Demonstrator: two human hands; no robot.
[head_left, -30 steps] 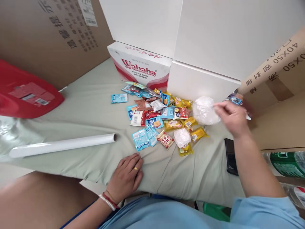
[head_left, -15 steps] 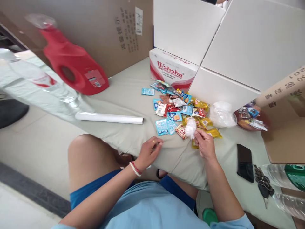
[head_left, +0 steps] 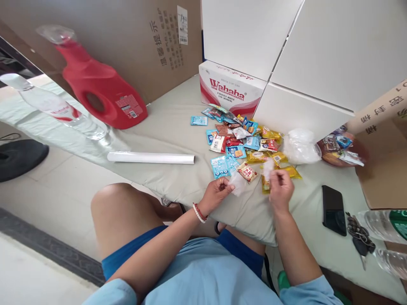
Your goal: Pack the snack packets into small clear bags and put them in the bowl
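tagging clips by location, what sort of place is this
Probably a home or stockroom packing corner: cardboard cartons, a Wahaha water box and loose snack packets on a cloth-covered table.

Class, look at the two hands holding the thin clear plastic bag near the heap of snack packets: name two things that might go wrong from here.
1. The thin clear plastic bag is stretched between the left hand and the right hand; it looks flimsy and might tear.
2. The heap of small colourful snack packets lies just beyond the hands, so a forearm could scatter it.
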